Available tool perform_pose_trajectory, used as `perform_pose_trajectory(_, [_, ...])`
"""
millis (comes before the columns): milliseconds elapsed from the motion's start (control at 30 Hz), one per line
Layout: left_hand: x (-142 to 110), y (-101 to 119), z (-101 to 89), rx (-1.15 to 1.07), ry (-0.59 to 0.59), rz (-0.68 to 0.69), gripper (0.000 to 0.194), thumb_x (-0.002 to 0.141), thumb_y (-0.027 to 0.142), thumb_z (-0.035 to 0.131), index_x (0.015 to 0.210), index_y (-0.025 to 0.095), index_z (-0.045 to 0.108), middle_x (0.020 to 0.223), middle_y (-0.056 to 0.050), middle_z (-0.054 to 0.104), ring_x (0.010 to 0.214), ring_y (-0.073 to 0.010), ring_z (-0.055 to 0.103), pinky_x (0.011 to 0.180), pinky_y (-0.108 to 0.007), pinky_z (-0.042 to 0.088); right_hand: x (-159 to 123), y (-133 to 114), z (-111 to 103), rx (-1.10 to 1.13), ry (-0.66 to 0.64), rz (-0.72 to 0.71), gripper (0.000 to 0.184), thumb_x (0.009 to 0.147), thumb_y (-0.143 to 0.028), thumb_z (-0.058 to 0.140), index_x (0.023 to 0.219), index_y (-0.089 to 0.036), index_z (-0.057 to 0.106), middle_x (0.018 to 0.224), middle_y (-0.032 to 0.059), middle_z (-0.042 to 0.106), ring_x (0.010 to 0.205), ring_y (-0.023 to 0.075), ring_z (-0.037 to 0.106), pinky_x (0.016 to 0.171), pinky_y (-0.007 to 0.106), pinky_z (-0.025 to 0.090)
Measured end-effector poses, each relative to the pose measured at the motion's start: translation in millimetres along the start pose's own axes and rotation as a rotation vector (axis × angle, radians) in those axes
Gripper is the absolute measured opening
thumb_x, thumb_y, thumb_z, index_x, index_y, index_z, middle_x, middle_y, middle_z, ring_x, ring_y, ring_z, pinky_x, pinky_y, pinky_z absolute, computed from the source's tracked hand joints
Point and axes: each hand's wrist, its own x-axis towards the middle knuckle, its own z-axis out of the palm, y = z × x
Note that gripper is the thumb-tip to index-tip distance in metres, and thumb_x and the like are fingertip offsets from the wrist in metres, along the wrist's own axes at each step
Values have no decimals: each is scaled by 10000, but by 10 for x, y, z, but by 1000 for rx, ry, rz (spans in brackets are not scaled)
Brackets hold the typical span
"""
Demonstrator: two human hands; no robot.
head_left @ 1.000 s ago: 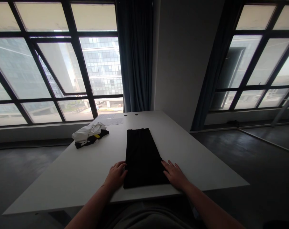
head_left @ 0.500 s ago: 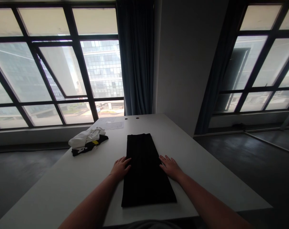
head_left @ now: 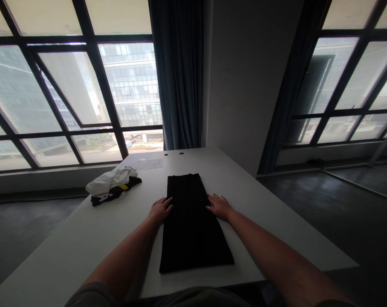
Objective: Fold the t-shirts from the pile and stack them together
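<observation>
A black folded garment [head_left: 193, 230] lies flat on the white table [head_left: 254, 238], long side pointing away from me. It is too dark to tell which kind of garment it is. My left hand [head_left: 160, 210] rests at its left edge, fingers stretched and slightly apart, fingertips on the cloth. On the opposite edge my right hand [head_left: 219, 207] lies flat with spread fingers, the tips touching the fabric. Neither hand grips anything.
A heap of white cloth [head_left: 108, 181] with a black and yellow piece [head_left: 125, 187] under it sits at the left table edge. Sheets of paper [head_left: 150, 163] lie at the far end, near two dark round holes. Beyond are a curtain [head_left: 180, 85], a pillar and windows.
Both hands have slid a little farther forward along the garment's sides, the right one also slightly inward. The view has shifted slightly. The garment stays flat.
</observation>
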Motion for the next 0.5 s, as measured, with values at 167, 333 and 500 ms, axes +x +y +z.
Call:
perform_pose_trajectory(167, [209, -85, 31, -3, -5, -14, 577, 1041, 569, 383, 1592, 396, 403, 1649, -28, 435, 1554, -269, 330, 1248, -487, 243, 223, 107, -10, 47, 35, -50, 735, 1013, -536, 423, 1659, -212, 287, 1683, 119, 348, 1576, 287, 257, 1272, 515, 135])
perform_pose_trajectory(333, [519, -166, 44, -1, -22, -8, 610, 1034, 586, 390, 1611, 387, 365, 1643, -48, 444, 1559, -267, 322, 1253, -497, 218, 528, 214, 7, 76, 41, -55, 764, 1024, -550, 415, 1685, -242, 187, 1691, 108, 333, 1585, 268, 238, 1273, 458, 153])
perform_pose_trajectory(500, [874, -232, 51, -15, -28, 0, 616, 1038, 591, 371, 1613, 368, 372, 1647, -57, 437, 1566, -280, 303, 1261, -504, 198, 870, 282, -9, 83, 14, -59, 684, 1045, -561, 380, 1659, -269, 298, 1669, 107, 381, 1591, 275, 220, 1271, 453, 147])
